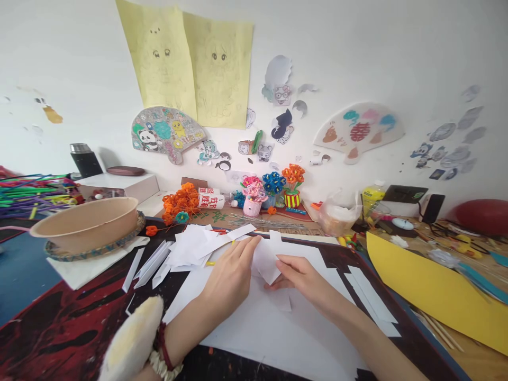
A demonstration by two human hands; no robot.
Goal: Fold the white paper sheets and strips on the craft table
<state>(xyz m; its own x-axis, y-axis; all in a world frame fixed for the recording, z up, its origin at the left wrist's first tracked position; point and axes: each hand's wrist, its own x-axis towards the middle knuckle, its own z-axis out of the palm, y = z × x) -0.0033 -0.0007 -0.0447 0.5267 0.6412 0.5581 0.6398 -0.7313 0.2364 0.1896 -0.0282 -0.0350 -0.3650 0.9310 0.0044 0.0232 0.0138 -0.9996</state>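
Observation:
A small piece of white paper (266,264) is raised between my two hands, just above larger white sheets (238,317). My right hand (297,272) pinches its right edge between thumb and fingers. At the other edge, my left hand (232,270) is closed on the paper with its fingers together; its thumb is hidden. Another small white piece (284,302) lies beneath my right hand. Left of my hands is a loose pile of cut white paper (192,246), with folded paper strips (154,262) beside it. More white strips (373,301) lie to the right.
A beige basin (85,225) stands at the left on a woven ring. Pipe-cleaner flowers (273,182) in small pots and an orange bunch (180,203) line the back near the wall. A yellow sheet (432,296) and thin sticks (440,330) lie at the right.

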